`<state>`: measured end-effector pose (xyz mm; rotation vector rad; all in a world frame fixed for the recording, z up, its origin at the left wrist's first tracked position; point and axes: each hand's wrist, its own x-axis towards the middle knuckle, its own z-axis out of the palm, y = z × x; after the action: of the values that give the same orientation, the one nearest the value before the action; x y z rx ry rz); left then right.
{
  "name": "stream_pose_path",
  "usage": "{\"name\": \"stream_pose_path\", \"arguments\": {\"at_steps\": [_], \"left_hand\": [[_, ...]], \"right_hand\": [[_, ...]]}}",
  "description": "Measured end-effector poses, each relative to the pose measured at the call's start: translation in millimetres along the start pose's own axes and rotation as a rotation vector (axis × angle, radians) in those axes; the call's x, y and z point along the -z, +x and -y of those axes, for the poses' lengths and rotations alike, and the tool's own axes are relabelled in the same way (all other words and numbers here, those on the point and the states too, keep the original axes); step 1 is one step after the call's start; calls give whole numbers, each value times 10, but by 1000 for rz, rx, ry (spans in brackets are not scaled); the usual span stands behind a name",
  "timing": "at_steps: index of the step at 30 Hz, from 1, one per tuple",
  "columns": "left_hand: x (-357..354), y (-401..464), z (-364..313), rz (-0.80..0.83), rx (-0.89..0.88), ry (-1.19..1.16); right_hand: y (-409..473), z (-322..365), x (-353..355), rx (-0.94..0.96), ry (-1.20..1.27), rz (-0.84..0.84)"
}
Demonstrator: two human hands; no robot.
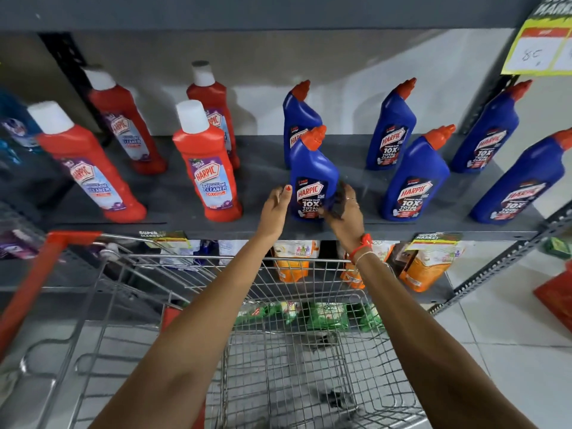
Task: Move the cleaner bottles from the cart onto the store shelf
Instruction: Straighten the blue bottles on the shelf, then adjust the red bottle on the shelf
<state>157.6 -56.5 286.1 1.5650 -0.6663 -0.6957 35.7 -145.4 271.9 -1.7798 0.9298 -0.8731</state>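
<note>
A blue cleaner bottle [313, 171] with an orange cap stands upright at the front of the grey store shelf [266, 227]. My left hand [275, 209] rests flat against its left side with the fingers straight. My right hand [346, 212] wraps the bottle's lower right side. Several more blue bottles [413, 178] stand to the right and behind. Several red bottles [205, 162] with white caps stand to the left. The wire cart [278, 351] below my arms shows no bottles inside.
A yellow price tag [538, 48] hangs at the upper right. The shelf below holds orange refill pouches [424, 267] and green packs [328, 314]. The cart's red handle [40, 274] is at the left. White floor tiles lie to the right.
</note>
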Motion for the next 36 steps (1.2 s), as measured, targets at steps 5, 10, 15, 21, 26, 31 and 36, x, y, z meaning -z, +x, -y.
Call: {"name": "stream_pose_path", "arguments": {"at_steps": [5, 10, 15, 21, 26, 31, 36], "left_hand": [[359, -382, 359, -243, -181, -33], [963, -458, 438, -557, -210, -104], [1425, -226, 118, -540, -262, -140], [1559, 39, -118, -97, -65, -59], [1583, 106, -88, -94, -30, -42], [1621, 89, -130, -76, 5, -19], [1631, 50, -148, -86, -24, 8]], "right_hand": [[-419, -62, -222, 18, -82, -317], [-563, 155, -637, 90, -112, -160], [-275, 533, -1113, 199, -104, 122], [13, 813, -1521, -42, 10, 398], [-41, 859, -1592, -48, 1, 345], [-107, 886, -1606, -35, -23, 316], [-135, 901, -1603, -46, -30, 323]]}}
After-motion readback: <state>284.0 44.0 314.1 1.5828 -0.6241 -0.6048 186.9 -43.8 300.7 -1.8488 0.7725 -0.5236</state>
